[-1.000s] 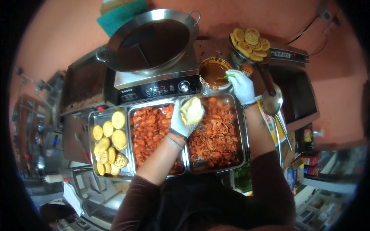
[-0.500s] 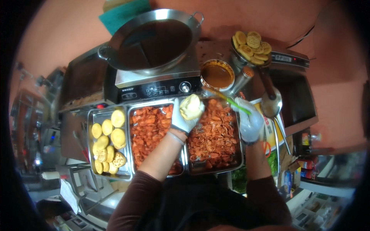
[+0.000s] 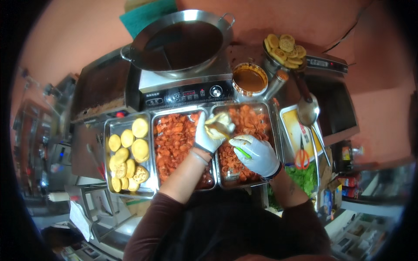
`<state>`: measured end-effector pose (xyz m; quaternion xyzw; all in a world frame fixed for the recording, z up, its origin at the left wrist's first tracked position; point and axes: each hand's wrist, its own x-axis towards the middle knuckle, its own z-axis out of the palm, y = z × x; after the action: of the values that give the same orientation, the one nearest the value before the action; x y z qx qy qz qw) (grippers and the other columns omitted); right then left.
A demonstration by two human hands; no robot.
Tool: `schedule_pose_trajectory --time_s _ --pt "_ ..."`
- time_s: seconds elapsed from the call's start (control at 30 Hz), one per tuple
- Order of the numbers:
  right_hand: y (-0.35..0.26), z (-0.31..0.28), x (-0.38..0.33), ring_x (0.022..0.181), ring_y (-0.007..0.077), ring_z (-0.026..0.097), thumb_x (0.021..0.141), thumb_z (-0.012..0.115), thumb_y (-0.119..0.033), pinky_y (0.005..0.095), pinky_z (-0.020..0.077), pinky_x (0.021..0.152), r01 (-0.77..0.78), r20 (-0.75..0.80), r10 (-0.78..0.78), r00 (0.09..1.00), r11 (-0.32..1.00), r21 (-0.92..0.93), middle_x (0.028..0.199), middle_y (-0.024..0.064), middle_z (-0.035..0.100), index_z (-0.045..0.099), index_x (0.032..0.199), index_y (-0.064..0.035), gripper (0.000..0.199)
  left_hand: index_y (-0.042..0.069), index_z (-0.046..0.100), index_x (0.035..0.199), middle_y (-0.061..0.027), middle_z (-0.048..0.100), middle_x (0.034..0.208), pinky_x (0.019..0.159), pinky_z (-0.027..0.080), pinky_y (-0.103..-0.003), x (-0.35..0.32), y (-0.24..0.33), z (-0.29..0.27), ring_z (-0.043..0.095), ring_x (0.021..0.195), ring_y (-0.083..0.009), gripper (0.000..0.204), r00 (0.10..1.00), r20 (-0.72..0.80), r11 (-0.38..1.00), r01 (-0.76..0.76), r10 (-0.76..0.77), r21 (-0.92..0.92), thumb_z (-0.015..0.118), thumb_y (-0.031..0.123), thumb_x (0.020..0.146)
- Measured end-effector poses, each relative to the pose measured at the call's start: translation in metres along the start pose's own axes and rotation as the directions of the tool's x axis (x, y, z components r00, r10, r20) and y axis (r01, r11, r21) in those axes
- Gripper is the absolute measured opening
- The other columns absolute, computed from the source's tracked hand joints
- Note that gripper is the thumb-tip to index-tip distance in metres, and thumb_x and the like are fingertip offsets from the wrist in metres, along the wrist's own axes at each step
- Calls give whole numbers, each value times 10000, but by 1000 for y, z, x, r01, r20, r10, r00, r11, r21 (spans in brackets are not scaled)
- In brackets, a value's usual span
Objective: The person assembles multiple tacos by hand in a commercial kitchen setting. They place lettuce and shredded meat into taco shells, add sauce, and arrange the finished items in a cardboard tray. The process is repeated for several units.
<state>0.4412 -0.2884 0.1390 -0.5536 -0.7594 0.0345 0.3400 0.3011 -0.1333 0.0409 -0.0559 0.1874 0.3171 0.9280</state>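
My left hand (image 3: 208, 135), in a white glove, holds a split pale bun (image 3: 220, 126) open above the seam between two steel trays of reddish fried pieces (image 3: 174, 139). My right hand (image 3: 257, 154), also gloved, is closed around a thin green tool (image 3: 243, 152) whose tip points toward the bun. It hovers over the right tray (image 3: 246, 130) of reddish pieces.
A left tray (image 3: 128, 152) holds round yellow patties. Behind are a big steel wok (image 3: 183, 41) on an induction cooker (image 3: 185, 89), a bowl of brown sauce (image 3: 249, 79), a bowl of fried discs (image 3: 285, 48), a ladle (image 3: 308, 111), red scissors (image 3: 301, 156) and greens (image 3: 305, 178).
My right hand has come back from the sauce bowl, swung down past the right tray, and now sits close to the bun. My left hand has kept the bun nearly still.
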Motion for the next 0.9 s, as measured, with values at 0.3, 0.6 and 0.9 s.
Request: schedule_pose_trajectory --time_s 0.3,0.6,0.9 --pt "-17 -19 -9 1029 230 708 916 707 -133 340 598 838 33 182 -59 982 990 140 1200 98 709 713 1188 -45 286 44 578 1312 -189 641 1253 1045 475 -569 -21 10 -15 624 1155 -353 613 998 -11 998 66 -66 2 549 566 992" --pt "-20 -7 1 1006 257 714 909 723 -64 339 584 873 -187 -19 197 980 952 242 1114 132 730 721 1163 -33 256 59 601 1316 -182 625 1297 1047 484 -542 -38 -2 -26 597 1193 -349 475 999 -16 989 50 -48 140 462 422 1044" --pt "-21 -5 -3 991 248 722 902 717 -40 332 598 863 -115 -9 125 992 935 334 1109 134 731 733 1148 -35 247 86 586 1355 -172 599 1338 1052 481 -534 -47 9 -30 578 1211 -348 476 995 -95 1000 7 -7 -4 419 415 1055"
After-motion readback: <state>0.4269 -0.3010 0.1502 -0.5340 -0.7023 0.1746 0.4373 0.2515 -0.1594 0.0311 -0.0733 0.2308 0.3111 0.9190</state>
